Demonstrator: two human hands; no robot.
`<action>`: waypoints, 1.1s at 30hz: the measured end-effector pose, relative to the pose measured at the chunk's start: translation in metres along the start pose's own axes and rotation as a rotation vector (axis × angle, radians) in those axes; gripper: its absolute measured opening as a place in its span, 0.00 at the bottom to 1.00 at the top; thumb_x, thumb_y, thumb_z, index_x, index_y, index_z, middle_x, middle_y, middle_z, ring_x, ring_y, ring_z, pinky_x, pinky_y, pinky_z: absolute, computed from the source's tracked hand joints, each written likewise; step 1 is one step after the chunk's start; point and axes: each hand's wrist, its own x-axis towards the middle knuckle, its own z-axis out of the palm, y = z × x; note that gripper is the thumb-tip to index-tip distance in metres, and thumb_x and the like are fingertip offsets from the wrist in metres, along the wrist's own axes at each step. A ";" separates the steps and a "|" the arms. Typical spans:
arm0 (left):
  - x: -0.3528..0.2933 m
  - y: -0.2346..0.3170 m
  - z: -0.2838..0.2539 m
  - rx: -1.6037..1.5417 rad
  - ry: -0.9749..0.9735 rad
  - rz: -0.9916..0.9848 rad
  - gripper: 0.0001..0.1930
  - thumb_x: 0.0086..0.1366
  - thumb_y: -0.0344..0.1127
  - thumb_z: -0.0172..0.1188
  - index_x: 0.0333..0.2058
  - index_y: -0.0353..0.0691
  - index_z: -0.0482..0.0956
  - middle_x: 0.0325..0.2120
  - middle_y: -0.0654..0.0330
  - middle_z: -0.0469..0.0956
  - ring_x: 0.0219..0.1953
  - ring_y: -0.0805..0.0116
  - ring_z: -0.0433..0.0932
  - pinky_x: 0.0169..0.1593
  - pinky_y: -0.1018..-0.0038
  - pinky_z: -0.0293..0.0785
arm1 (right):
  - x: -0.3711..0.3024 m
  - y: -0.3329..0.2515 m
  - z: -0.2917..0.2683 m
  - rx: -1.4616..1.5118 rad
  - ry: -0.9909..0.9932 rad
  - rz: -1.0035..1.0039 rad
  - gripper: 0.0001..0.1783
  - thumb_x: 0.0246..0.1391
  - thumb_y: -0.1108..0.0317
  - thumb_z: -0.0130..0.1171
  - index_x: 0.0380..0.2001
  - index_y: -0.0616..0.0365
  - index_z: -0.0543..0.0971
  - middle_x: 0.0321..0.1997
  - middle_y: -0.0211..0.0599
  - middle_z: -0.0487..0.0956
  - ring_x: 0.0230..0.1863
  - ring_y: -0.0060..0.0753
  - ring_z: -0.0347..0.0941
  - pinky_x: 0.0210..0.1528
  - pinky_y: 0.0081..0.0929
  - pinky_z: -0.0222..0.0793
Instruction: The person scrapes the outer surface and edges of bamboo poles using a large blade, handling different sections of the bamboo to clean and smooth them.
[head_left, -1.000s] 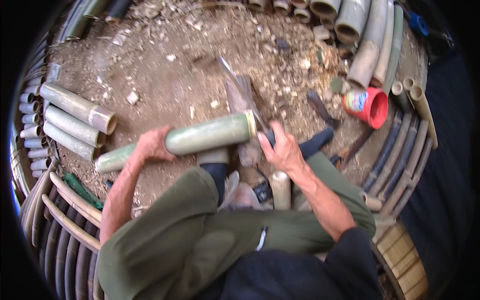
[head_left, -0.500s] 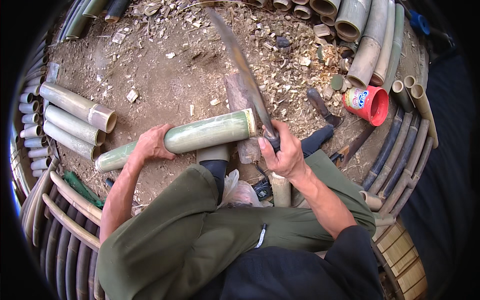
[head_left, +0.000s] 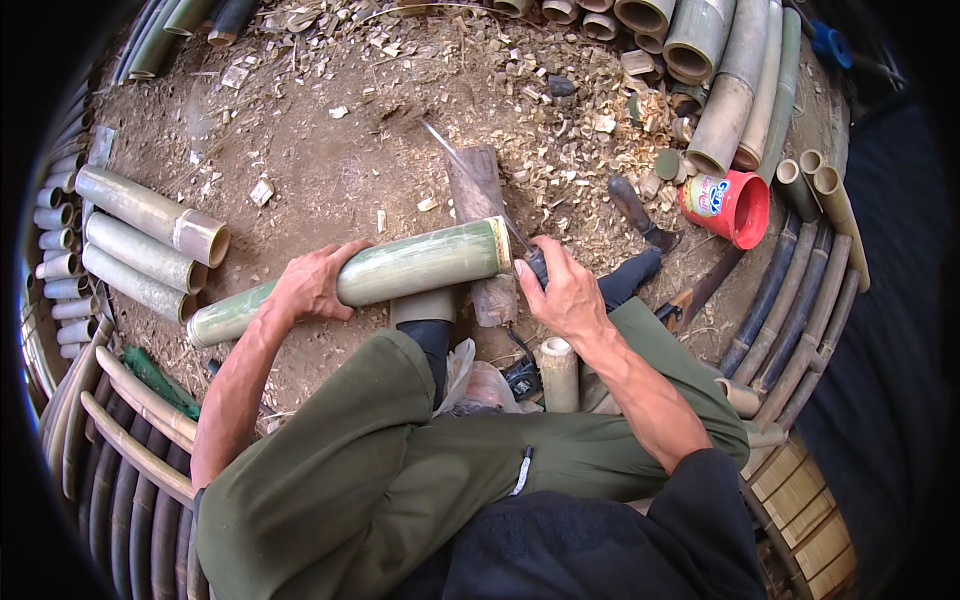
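A thick green bamboo tube lies slantwise in front of me, its right end over a wooden block on the ground. Around the tube's middle my left hand is closed, thumb on the near side. My right hand grips the dark handle of a machete. The long blade points away from me and shows nearly edge-on, just past the tube's right end. Whether blade and tube touch, I cannot tell.
Three cut bamboo tubes lie at the left. A red bucket lies tipped at the right, near a dark-handled knife and a saw. Bamboo poles are piled far right. A short upright bamboo piece stands between my legs.
The machete has come down and turned from broadside to nearly edge-on, its tip lower in view. My left hand keeps its hold on the bamboo tube.
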 end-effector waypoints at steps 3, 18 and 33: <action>-0.001 0.000 0.000 -0.014 -0.028 -0.046 0.49 0.35 0.40 0.72 0.63 0.55 0.66 0.50 0.51 0.80 0.53 0.47 0.78 0.57 0.56 0.75 | 0.004 -0.031 -0.012 0.132 0.182 -0.202 0.20 0.60 0.63 0.60 0.49 0.67 0.71 0.34 0.56 0.80 0.33 0.56 0.81 0.32 0.44 0.79; -0.001 0.005 0.003 0.000 0.032 -0.045 0.49 0.34 0.40 0.72 0.62 0.57 0.67 0.50 0.54 0.80 0.53 0.47 0.78 0.56 0.55 0.75 | 0.004 0.001 0.004 0.009 0.168 -0.218 0.17 0.59 0.66 0.60 0.45 0.68 0.72 0.27 0.53 0.79 0.25 0.51 0.80 0.26 0.41 0.77; 0.000 0.005 0.005 0.022 0.080 -0.062 0.50 0.34 0.41 0.73 0.63 0.57 0.66 0.50 0.54 0.79 0.53 0.48 0.77 0.56 0.55 0.75 | 0.009 0.011 -0.002 0.069 -0.122 0.116 0.19 0.63 0.58 0.57 0.46 0.64 0.70 0.24 0.55 0.78 0.27 0.57 0.81 0.29 0.46 0.74</action>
